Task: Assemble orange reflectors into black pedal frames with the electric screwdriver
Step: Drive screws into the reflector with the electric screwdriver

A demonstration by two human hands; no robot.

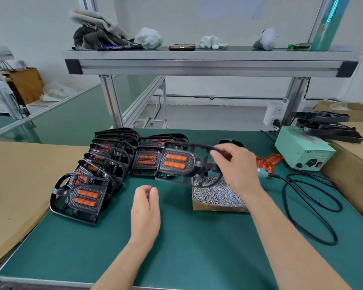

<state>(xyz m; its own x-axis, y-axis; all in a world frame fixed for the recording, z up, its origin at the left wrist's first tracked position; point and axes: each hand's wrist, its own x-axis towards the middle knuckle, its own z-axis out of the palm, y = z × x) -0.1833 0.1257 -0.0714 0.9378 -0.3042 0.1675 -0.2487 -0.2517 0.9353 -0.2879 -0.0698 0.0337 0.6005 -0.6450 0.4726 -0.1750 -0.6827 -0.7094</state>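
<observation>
My right hand (234,164) grips a black pedal frame (177,161) by its right rim and holds it above the green mat, two orange reflectors showing in its face. My left hand (146,203) hovers over the mat below it, fingers loosely curled, holding nothing. Several finished pedal frames (96,170) with orange reflectors lie overlapped in rows to the left. Loose orange reflectors (269,161) lie behind my right hand. The electric screwdriver (263,172) lies on the mat, mostly hidden by my right hand.
An open cardboard box of small silver screws (216,193) sits under my right wrist. A green power supply (304,152) stands at the right, its black cable (310,206) looping over the mat. Empty black frames (325,125) are stacked behind it. Cardboard (15,181) lies at the left.
</observation>
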